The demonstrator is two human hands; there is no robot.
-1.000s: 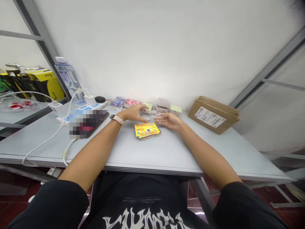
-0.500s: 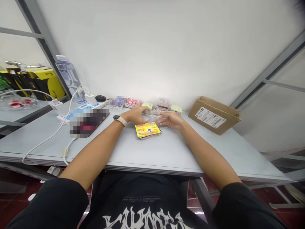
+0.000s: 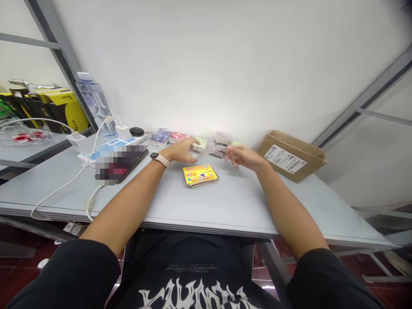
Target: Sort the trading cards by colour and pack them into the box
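A strip of clear crinkled plastic wrap (image 3: 210, 149) stretches between my two hands above the table. My left hand (image 3: 180, 150), with a watch on its wrist, curls around the wrap's left end, thumb and fingers bent. At the other end, my right hand (image 3: 243, 156) pinches the wrap between thumb and index finger. Just below and between the hands lies a small stack of cards (image 3: 201, 176) with a yellow-orange printed card on top, flat on the table. Its edges are slightly uneven.
Several card stacks, including a red one (image 3: 178, 137) and a pale one (image 3: 222, 138), stand along the wall. A cardboard box (image 3: 291, 156) sits at the right. To the left are a phone (image 3: 124, 165), a power strip (image 3: 112, 149), white cables and a water bottle (image 3: 96, 103).
My right hand has moved to the right, drawing the plastic wrap out into a longer strip. My left hand has shifted slightly left. The yellow-topped card stack stays on the table.
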